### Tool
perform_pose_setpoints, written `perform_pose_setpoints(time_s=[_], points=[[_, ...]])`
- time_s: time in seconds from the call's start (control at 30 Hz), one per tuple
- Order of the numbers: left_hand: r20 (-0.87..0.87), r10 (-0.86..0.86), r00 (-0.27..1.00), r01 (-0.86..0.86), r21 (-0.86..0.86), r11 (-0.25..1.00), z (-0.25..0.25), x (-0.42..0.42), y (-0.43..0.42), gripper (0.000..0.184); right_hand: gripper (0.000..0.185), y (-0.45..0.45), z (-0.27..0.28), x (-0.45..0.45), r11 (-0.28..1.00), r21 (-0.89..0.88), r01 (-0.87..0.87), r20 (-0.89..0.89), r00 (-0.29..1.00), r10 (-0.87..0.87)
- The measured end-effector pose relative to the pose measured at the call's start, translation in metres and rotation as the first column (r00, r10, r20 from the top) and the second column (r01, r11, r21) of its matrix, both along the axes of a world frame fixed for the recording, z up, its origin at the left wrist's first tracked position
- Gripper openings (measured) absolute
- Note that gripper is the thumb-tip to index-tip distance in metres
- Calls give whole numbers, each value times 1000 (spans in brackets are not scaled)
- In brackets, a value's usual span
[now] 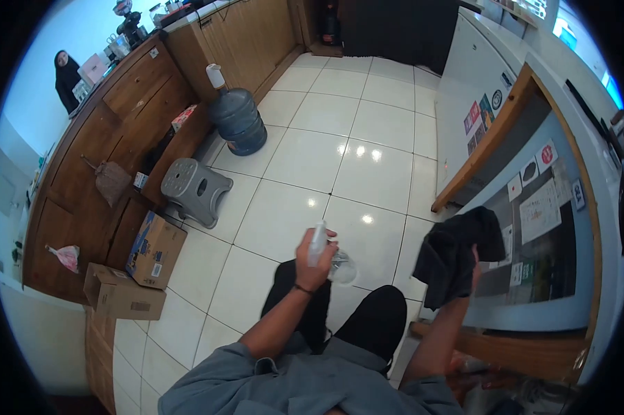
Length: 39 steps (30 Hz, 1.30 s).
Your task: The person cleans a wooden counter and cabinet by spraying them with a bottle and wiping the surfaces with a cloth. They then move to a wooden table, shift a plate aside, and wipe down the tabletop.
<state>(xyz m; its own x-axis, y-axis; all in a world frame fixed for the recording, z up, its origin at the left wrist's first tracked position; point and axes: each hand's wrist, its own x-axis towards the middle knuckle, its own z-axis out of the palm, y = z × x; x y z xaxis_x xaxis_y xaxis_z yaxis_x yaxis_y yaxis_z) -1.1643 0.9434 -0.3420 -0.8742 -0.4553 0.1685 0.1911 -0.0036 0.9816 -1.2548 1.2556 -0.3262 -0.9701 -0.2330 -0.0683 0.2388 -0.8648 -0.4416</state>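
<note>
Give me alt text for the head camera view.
The left hand grips a clear spray bottle and the right hand a dark cloth beside a wood-framed glass panel; a grey stool and blue water jug stand on white tiles.

Cloth (457, 256) is near-black, spray bottle (343, 270) clear with white head. Shirt (291, 387) is slate grey, trousers (373, 319) black. Floor tiles (305, 159) are white with a dark grout grid. Step stool (193, 185) is grey, water jug (237, 119) translucent blue, drawer cabinet (77, 166) brown, carton (161, 250) tan with blue print.
</note>
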Motion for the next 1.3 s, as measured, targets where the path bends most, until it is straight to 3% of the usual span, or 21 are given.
perform_pose_setpoints(time_s=[0.1,0.17,0.2,0.3,0.33,0.37,0.4,0.43,0.5,0.53,0.6,0.67,0.83,0.97,1.03,1.13,1.27,1.3], points=[[-75,58,996,-55,46,997,66,12,-14,26,52,-40,-13,-34,991,-126,-47,53,997,54],[-148,63,987,-53,66,996,84,17,-30,27,53,-68,-43,-50,982,-142,-124,44,990,131],[-173,56,983,-46,59,997,84,20,-41,28,53,-84,-67,-55,975,-158,-156,48,985,166],[-161,60,985,-51,60,997,58,9,-64,29,32,-130,-209,-64,975,-73,-212,389,894,223],[-147,65,987,-55,67,996,48,1,-72,29,20,-155,-231,-56,968,-123,-220,380,890,251],[-47,85,995,-85,7,996,38,-8,-80,28,17,-172,-299,-46,957,212,-200,378,919,109],[-85,63,994,-62,15,998,27,-23,-88,27,16,-190,-295,-41,927,220,-304,531,835,147],[-47,78,996,-74,78,994,24,-37,-95,27,17,-220,-209,-46,943,100,-316,631,753,186],[60,124,991,-132,169,977,27,-69,-108,25,28,-213,-256,-57,927,-20,-375,514,791,332],[122,144,982,-165,188,968,30,-89,-117,23,33,-226,-241,-73,905,-245,-349,536,729,426],[144,165,976,-187,162,969,23,-118,-141,24,40,-257,-181,-128,934,-92,-346,616,717,326],[260,223,940,-295,285,912,23,-140,-155,25,45,-287,-115,-182,946,15,-325,652,720,237],[507,332,795,-405,36,914,34,-163,-152,23,50,-321,9,-280,939,131,-318,654,740,159],[572,382,726,-390,-115,914,83,-197,-156,22,46,-350,96,-333,914,141,-381,621,753,218],[585,370,722,-420,-55,906,102,-222,-168,21,45,-369,120,-359,888,165,-430,571,775,270],[615,362,700,-473,20,881,116,-269,-199,20,46,-415,139,-408,889,191,-417,674,714,190],[448,616,648,-550,-284,785,123,-361,-274,18,46,-505,129,-507,814,-17,-580,703,572,422],[505,587,633,-592,-174,787,129,-385,-294,19,46,-530,111,-537,786,-82,-612,675,546,496]])
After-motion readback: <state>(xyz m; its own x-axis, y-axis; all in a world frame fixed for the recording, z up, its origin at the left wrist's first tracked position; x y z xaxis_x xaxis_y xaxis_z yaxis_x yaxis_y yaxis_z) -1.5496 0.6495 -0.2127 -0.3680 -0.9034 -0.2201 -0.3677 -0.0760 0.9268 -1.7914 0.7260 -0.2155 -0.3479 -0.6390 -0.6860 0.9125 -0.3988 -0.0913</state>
